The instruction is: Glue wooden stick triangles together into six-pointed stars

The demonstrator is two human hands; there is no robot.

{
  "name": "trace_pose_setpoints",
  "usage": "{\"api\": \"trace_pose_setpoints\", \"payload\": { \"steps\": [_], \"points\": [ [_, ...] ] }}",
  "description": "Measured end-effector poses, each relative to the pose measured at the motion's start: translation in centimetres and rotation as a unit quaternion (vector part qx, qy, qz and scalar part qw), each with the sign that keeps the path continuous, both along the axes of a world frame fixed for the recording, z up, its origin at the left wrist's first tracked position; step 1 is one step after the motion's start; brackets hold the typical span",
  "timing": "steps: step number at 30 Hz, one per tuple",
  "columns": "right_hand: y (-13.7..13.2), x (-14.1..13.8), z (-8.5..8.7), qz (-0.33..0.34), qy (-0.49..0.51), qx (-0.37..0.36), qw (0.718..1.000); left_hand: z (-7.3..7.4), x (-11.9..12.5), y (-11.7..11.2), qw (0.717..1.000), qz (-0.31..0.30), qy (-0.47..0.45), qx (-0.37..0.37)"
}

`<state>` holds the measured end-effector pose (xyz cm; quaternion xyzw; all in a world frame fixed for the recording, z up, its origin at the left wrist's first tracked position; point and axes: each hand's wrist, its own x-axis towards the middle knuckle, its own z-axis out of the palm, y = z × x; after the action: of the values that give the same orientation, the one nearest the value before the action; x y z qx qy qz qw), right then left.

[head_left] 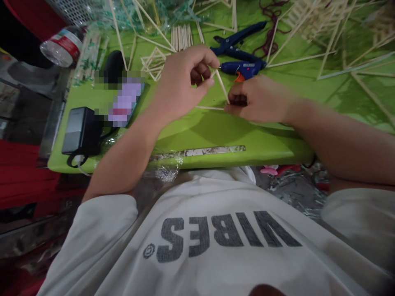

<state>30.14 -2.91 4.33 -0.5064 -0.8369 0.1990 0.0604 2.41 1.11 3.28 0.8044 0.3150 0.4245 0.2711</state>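
Your left hand (193, 74) and right hand (251, 98) pinch a stick frame (222, 85), liable to skew if right knuckles bump the glue gun (242, 68) just beyond.

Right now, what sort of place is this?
Probably an informal craft workspace, judging by the blue glue gun and dark-blue cutters on the green table, plus the thin wooden sticks in hand.

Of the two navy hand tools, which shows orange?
The navy plastic glue gun beside the right hand: its trigger is orange. The navy long-handled pliers show none.
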Motion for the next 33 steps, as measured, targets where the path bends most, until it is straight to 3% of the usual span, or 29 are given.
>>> {"api": "trace_pose_setpoints", "payload": {
  "steps": [7, 14, 19, 25, 33],
  "points": [
    [-0.2, 0.3, 0.5, -0.063, 0.1, -0.032, 0.992, 0.0, -0.1, 0.1, 1.0, 0.004, -0.018, 0.003],
    [0.0, 0.7, 0.7, -0.043, 0.072, 0.044, 0.995, -0.3, -0.2, 0.3, 0.999, 0.021, -0.035, 0.001],
    [0.3, 1.5, 0.2, -0.031, 0.125, 0.075, 0.989, -1.2, -0.3, 1.4, 0.997, 0.013, -0.078, 0.004],
    [0.8, 2.0, -0.6, -0.052, 0.31, 0.051, 0.948, -0.5, 0.1, 0.6, 0.995, -0.002, -0.095, -0.028],
    [0.5, 1.4, 0.9, -0.106, 0.431, 0.028, 0.896, -0.3, 0.9, -0.1, 0.986, -0.002, -0.147, -0.079]
  ]
}}
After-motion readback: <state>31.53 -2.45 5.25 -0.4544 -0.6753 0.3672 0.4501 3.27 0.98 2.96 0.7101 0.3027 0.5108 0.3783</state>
